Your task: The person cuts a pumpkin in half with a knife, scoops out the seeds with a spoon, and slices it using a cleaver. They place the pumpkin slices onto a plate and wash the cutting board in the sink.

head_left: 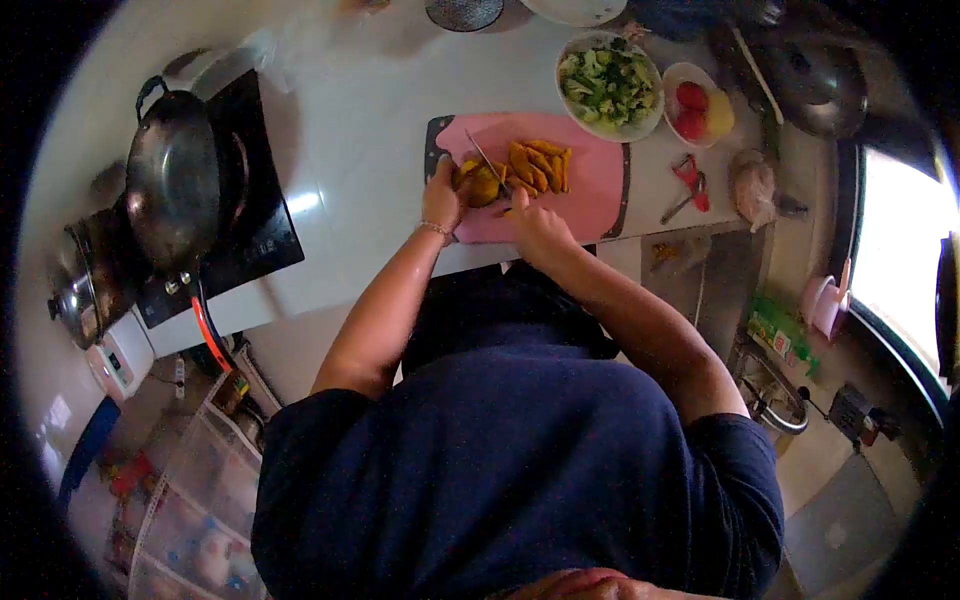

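A pink cutting board (598, 205) with dark ends lies on the counter in front of me. My left hand (443, 194) is closed around an orange-yellow piece that looks like pumpkin (482, 186), near the board's left side. In my right hand (540, 226) is a knife (484, 155), its blade angled up and to the left against the right side of that piece. Several cut orange wedges (540, 165) lie in a row just right of the blade. The fingertips of my left hand are partly hidden behind the piece.
A bowl of chopped greens (610, 88) stands behind the board, beside a bowl (697, 132) with red and pale yellow items. A red peeler (688, 185) and a plastic bag (752, 188) lie to the right. On the left, a wok (175, 180) sits on a black cooktop (262, 225).
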Tool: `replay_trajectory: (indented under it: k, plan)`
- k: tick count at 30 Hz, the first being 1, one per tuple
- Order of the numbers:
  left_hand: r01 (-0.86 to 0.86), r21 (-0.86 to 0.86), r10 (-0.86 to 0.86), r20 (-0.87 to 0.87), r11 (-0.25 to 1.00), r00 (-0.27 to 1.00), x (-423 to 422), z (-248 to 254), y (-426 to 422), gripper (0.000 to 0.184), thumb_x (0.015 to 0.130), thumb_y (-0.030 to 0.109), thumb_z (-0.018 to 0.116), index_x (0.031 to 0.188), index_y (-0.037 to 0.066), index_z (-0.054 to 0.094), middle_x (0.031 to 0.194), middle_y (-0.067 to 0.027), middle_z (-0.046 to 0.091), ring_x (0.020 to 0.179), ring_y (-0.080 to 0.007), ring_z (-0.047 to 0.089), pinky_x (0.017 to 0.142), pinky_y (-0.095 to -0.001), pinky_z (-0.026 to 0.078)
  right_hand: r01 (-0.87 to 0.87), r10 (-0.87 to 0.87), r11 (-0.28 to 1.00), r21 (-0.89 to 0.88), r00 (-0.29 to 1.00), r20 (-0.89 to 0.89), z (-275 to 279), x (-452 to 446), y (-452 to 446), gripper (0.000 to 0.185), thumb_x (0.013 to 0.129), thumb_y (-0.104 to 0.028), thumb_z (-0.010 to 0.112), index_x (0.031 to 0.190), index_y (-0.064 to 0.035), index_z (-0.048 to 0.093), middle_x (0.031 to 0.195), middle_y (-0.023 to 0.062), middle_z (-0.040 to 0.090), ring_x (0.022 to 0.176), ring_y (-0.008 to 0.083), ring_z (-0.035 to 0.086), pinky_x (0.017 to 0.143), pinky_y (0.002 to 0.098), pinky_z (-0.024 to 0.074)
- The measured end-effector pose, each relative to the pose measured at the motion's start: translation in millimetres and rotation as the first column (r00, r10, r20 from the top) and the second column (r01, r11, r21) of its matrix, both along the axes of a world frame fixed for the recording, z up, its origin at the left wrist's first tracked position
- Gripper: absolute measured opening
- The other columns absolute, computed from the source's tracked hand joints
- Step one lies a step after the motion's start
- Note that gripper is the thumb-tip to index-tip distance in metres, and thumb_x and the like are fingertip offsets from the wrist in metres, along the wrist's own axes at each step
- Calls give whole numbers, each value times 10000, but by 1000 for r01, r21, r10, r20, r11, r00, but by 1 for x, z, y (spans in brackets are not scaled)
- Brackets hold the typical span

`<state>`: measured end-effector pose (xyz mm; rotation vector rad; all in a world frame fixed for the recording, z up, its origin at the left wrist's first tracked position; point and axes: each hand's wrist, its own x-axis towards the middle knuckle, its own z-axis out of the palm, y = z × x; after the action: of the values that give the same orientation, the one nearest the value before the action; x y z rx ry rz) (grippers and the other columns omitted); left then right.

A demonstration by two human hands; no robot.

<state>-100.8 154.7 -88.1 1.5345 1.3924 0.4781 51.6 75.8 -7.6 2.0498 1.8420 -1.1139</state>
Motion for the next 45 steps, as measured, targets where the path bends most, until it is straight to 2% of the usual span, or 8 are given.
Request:
replay_trajectory:
  k: [8, 14, 17, 24, 26, 30, 33, 45]
  plan:
    - [199, -92, -210, -138, 976, 968, 2, 10, 11, 288, 779, 138, 609, 1025, 22, 515, 966, -205, 598, 928, -395, 557, 748, -437, 460, 204, -197, 971, 125, 978, -67, -51, 25, 2, 450, 791, -107, 510, 1162, 61, 317, 791, 289, 577, 717, 415, 596, 606, 482, 498]
    - [274, 520, -174, -233, 809, 957, -18, 36, 4, 307, 728, 163, 656, 1012, 89, 566, 1050, -130, 548, 980, -359, 510, 834, -380, 438, -30, 41, 964, 265, 999, -36, -33, 39, -25, 414, 850, -162, 462, 1180, 39, 313, 748, 310, 555, 702, 475, 550, 606, 533, 445]
    - [512, 630, -524, -189, 584, 830, -32, 34, -2, 295, 751, 174, 658, 1005, 61, 559, 967, -142, 569, 890, -346, 531, 746, -405, 440, 197, -171, 954, 227, 977, -127, -15, 34, -31, 439, 857, -163, 449, 1214, 36, 290, 718, 301, 558, 685, 483, 546, 611, 546, 435]
    - [473, 192, -474, -47, 860, 879, -20, 27, 1, 285, 691, 104, 692, 957, 65, 597, 1081, -143, 515, 928, -319, 539, 779, -372, 470, 347, -315, 926, 149, 927, -205, 36, 25, -29, 445, 849, -139, 445, 1215, 58, 285, 702, 289, 565, 656, 475, 552, 612, 542, 442]
    - [464, 240, -424, -201, 852, 883, -19, 33, -4, 302, 668, 96, 698, 956, 64, 611, 1129, -147, 496, 975, -320, 528, 834, -377, 468, 132, -110, 943, 306, 990, -89, 31, 21, -36, 410, 843, -130, 442, 1189, 43, 306, 720, 288, 570, 665, 470, 560, 621, 543, 446]
    - [306, 189, -297, -75, 933, 952, -14, 25, -13, 320, 705, 137, 706, 1000, 64, 607, 1092, -156, 499, 959, -319, 546, 790, -366, 490, 170, -172, 985, -33, 982, -81, 60, 9, -23, 497, 822, -81, 417, 1287, 8, 266, 942, 297, 569, 758, 457, 581, 678, 508, 482]
    - [232, 252, -242, 9, 940, 970, 0, 34, -18, 339, 719, 168, 711, 1017, 51, 602, 1073, -146, 506, 922, -312, 568, 770, -352, 495, 127, -127, 992, -7, 991, -51, 42, 7, -27, 475, 825, -87, 382, 1279, 14, 287, 1004, 300, 549, 829, 449, 579, 708, 502, 482]
    - [332, 273, -364, 72, 903, 929, 9, 38, -10, 275, 724, 140, 689, 950, 4, 610, 971, -158, 591, 879, -298, 586, 759, -355, 489, 104, -106, 993, -48, 994, -27, 3, 14, -12, 379, 816, -93, 393, 1168, 20, 308, 801, 285, 594, 777, 452, 589, 684, 532, 466]
